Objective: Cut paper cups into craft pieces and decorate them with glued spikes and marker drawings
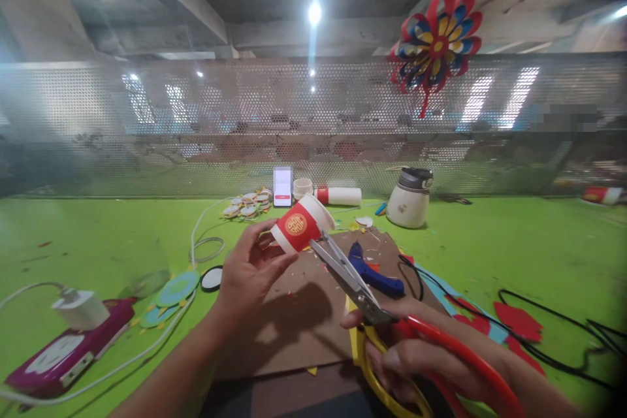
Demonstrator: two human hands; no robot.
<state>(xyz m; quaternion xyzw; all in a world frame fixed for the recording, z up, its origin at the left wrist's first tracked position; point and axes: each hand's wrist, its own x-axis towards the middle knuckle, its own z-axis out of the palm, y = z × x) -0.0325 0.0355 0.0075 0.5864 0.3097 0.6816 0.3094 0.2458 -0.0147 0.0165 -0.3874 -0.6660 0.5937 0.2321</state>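
Note:
My left hand (252, 268) grips a red paper cup (298, 225) with a gold emblem and white rim, tilted on its side above the table. My right hand (416, 359) holds large scissors (355, 284) with red and yellow handles. Their metal blades are parted, and the tips point up-left to the cup's rim. Under both lies a brown cardboard sheet (304, 320) on the green table (514, 248).
A blue glue gun (375, 274) lies on the cardboard with black cables (553, 333) trailing right. Paper discs (171, 294), a purple power strip (63, 353) and white charger sit left. Further back stand a phone (283, 186), stacked cups (337, 196), a white jar (410, 199), a mesh wall and a paper flower (435, 29).

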